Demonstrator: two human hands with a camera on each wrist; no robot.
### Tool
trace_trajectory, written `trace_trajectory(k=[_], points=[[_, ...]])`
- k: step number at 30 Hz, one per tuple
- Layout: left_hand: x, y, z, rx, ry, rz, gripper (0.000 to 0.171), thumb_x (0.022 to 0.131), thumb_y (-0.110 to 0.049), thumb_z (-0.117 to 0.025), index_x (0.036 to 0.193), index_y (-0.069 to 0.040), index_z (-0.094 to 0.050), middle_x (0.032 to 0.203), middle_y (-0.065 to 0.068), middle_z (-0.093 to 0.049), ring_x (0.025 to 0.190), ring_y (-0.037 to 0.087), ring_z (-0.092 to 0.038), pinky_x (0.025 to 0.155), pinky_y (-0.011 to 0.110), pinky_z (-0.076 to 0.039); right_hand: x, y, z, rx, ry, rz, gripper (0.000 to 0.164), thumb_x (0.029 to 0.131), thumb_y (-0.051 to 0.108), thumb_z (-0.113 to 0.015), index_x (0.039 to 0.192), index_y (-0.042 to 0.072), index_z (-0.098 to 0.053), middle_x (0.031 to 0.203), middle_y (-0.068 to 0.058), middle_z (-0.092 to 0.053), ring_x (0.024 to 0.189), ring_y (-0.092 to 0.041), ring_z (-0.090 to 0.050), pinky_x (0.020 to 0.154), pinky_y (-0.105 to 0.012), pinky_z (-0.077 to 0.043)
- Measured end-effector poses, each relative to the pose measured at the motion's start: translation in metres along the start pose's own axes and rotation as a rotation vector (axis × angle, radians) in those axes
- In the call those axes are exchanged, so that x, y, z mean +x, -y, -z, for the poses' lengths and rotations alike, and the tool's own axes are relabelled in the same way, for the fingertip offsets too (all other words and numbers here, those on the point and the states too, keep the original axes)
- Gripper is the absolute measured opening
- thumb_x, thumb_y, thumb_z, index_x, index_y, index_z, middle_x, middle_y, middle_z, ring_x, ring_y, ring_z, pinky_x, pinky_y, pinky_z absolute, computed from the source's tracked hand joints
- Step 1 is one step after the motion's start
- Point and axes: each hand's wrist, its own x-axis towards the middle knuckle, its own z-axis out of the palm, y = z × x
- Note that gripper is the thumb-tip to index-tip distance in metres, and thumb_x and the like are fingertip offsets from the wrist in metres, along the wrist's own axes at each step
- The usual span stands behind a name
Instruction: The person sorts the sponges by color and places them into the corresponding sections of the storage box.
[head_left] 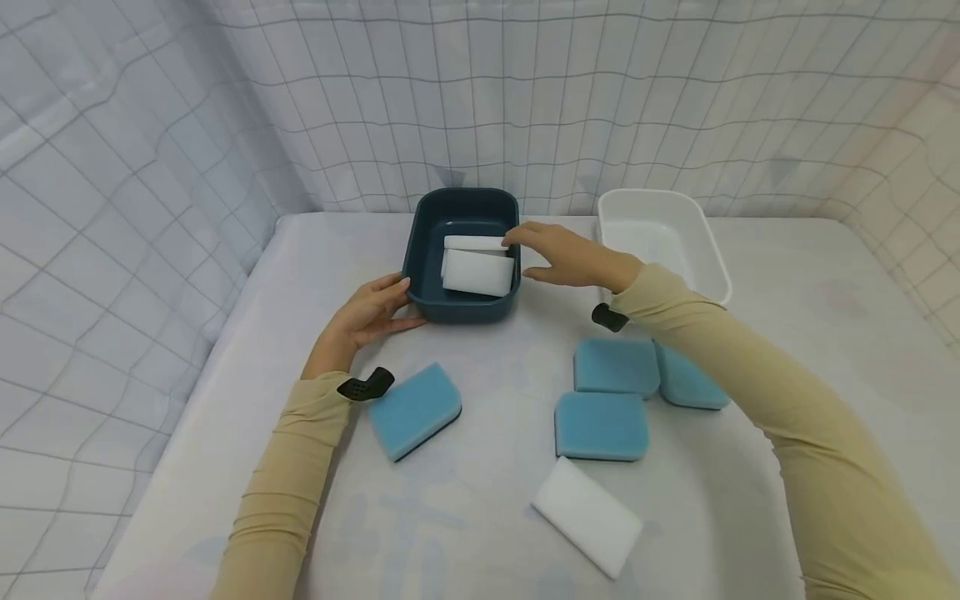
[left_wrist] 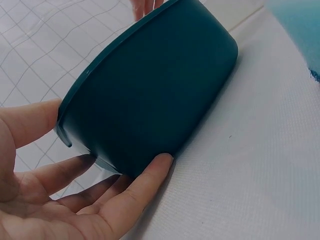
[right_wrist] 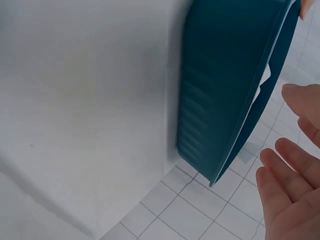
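Observation:
My left hand (head_left: 369,315) rests against the left front corner of a dark teal bin (head_left: 468,312), its thumb at the rim and its other fingers along the outer wall in the left wrist view. Inside the bin lie white rectangular sponge blocks (head_left: 477,273), one tilted over the others. At the right rim hovers my right hand (head_left: 570,254), fingers loosely bent. Between its thumb and fingers there is only air in the right wrist view (right_wrist: 295,160). One blue sponge (head_left: 415,411) with a dark underside lies beside my left wrist.
A white bin (head_left: 651,199) stands at the back right, partly hidden by my right forearm. Several blue sponges (head_left: 602,426) lie below it on the white table (head_left: 480,517). Another white sponge block (head_left: 588,517) lies nearer the front. Gridded white curtains (head_left: 480,100) hang around the table.

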Motion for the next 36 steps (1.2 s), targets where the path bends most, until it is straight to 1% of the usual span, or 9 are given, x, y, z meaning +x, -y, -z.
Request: trace_trajectory(k=[4, 10, 15, 20, 22, 26, 32, 34, 36], points=[[-0.002, -0.001, 0.002, 0.01, -0.001, -0.003, 0.06, 0.101, -0.02, -0.039, 0.152, -0.011, -0.008, 0.16, 0.007, -0.012, 0.147, 0.021, -0.014, 0.083, 0.031, -0.058, -0.008, 0.003, 0.002, 0.008, -0.002, 0.025, 0.048, 0.087, 0.008, -0.065, 0.131, 0.002, -0.047, 0.137, -0.015, -0.049, 0.127, -0.03, -0.047, 0.108, -0.042, -0.041], [-0.004, -0.003, 0.003, 0.004, 0.015, -0.002, 0.064, 0.101, -0.021, -0.041, 0.152, -0.01, -0.005, 0.16, 0.008, -0.009, 0.148, 0.022, -0.011, 0.089, 0.034, -0.056, -0.023, 0.013, 0.005, 0.001, 0.012, 0.06, 0.049, 0.088, 0.01, -0.065, 0.132, 0.001, -0.047, 0.138, -0.017, -0.048, 0.126, -0.031, -0.049, 0.105, -0.044, -0.043], [-0.002, -0.001, 0.004, -0.014, 0.008, 0.002, 0.065, 0.1, -0.022, -0.043, 0.152, -0.011, -0.006, 0.16, 0.007, -0.01, 0.148, 0.022, -0.012, 0.086, 0.033, -0.057, -0.04, 0.022, 0.004, 0.016, 0.052, 0.09, 0.051, 0.088, 0.011, -0.064, 0.134, 0.003, -0.045, 0.14, -0.016, -0.046, 0.129, -0.03, -0.046, 0.106, -0.044, -0.043], [-0.002, 0.0, 0.003, -0.031, -0.01, 0.007, 0.063, 0.1, -0.021, -0.043, 0.152, -0.012, -0.008, 0.16, 0.007, -0.012, 0.148, 0.021, -0.014, 0.079, 0.031, -0.059, -0.056, 0.03, 0.004, 0.007, 0.099, 0.108, 0.052, 0.088, 0.013, -0.064, 0.136, 0.009, -0.044, 0.144, -0.01, -0.043, 0.133, -0.027, -0.042, 0.108, -0.041, -0.042], [-0.002, 0.0, 0.003, -0.028, -0.006, 0.009, 0.063, 0.1, -0.021, -0.042, 0.152, -0.012, -0.007, 0.16, 0.007, -0.011, 0.148, 0.021, -0.013, 0.079, 0.031, -0.059, -0.063, 0.034, 0.003, 0.001, 0.114, 0.121, 0.052, 0.088, 0.014, -0.065, 0.136, 0.011, -0.045, 0.145, -0.008, -0.043, 0.134, -0.026, -0.042, 0.108, -0.041, -0.042], [-0.001, 0.001, 0.002, -0.025, -0.002, 0.009, 0.066, 0.1, -0.021, -0.042, 0.152, -0.012, -0.003, 0.16, 0.006, -0.008, 0.148, 0.021, -0.012, 0.079, 0.031, -0.059, -0.076, 0.043, 0.003, 0.013, 0.129, 0.14, 0.054, 0.087, 0.015, -0.066, 0.137, 0.012, -0.044, 0.146, -0.007, -0.042, 0.134, -0.025, -0.041, 0.107, -0.04, -0.043], [-0.002, 0.0, -0.001, -0.007, -0.001, 0.008, 0.068, 0.1, -0.023, -0.042, 0.152, -0.011, 0.001, 0.16, 0.006, -0.006, 0.148, 0.022, -0.011, 0.082, 0.03, -0.058, -0.096, 0.055, 0.003, 0.033, 0.168, 0.119, 0.054, 0.088, 0.019, -0.066, 0.138, 0.018, -0.044, 0.148, -0.001, -0.039, 0.135, -0.019, -0.041, 0.105, -0.035, -0.045], [-0.002, 0.0, -0.001, 0.002, 0.0, 0.009, 0.067, 0.101, -0.023, -0.04, 0.152, -0.011, 0.001, 0.16, 0.006, -0.006, 0.148, 0.022, -0.01, 0.085, 0.032, -0.057, -0.103, 0.058, 0.003, 0.03, 0.18, 0.126, 0.054, 0.089, 0.02, -0.065, 0.139, 0.019, -0.043, 0.149, 0.001, -0.038, 0.135, -0.018, -0.041, 0.104, -0.033, -0.046], [-0.002, 0.0, -0.002, 0.013, 0.001, 0.008, 0.066, 0.101, -0.023, -0.04, 0.152, -0.01, 0.0, 0.16, 0.006, -0.006, 0.148, 0.021, -0.011, 0.094, 0.037, -0.054, -0.11, 0.059, 0.001, 0.02, 0.188, 0.151, 0.055, 0.089, 0.021, -0.065, 0.139, 0.019, -0.044, 0.15, 0.001, -0.037, 0.134, -0.018, -0.043, 0.102, -0.031, -0.048]])
